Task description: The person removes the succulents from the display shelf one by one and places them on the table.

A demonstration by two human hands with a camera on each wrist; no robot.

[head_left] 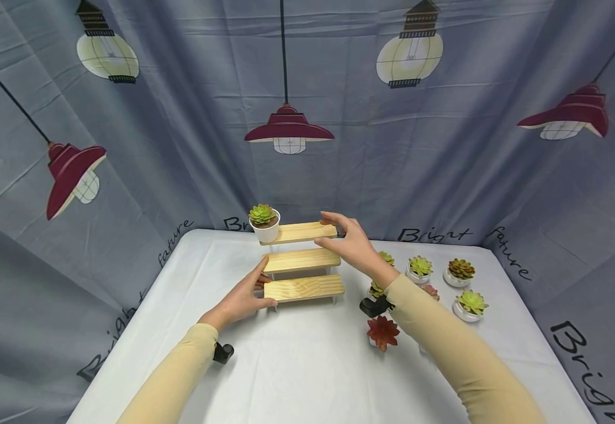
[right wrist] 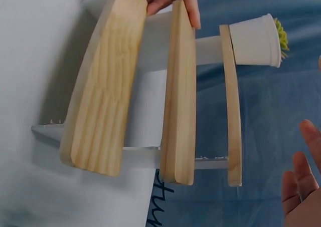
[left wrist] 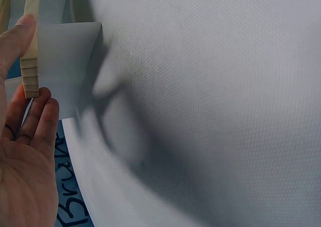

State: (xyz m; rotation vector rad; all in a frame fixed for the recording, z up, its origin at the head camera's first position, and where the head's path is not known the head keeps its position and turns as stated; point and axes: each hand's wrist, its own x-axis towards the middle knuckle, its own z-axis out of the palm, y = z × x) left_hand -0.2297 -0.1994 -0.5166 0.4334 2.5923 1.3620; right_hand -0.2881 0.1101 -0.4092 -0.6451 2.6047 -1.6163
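Observation:
A three-tier wooden display stand [head_left: 302, 259] with white side supports stands on the white table. On the left end of its top board sits a green succulent in a white pot [head_left: 266, 224]. My left hand [head_left: 240, 299] grips the stand's left side by the end of a board. In the left wrist view, the left thumb [left wrist: 25, 24] presses one face of that board [left wrist: 31, 51] and the fingers lie at its other edge. My right hand [head_left: 355, 244] hovers by the top board's right end, fingers spread; the right wrist view shows it apart from the boards.
Right of the stand are several small succulents: a red one [head_left: 383, 333], a light green one [head_left: 471, 302], a dark one [head_left: 461, 270] and another green one [head_left: 420, 266]. My right forearm partly covers some. A grey printed curtain [head_left: 339, 176] surrounds the table [head_left: 307, 365].

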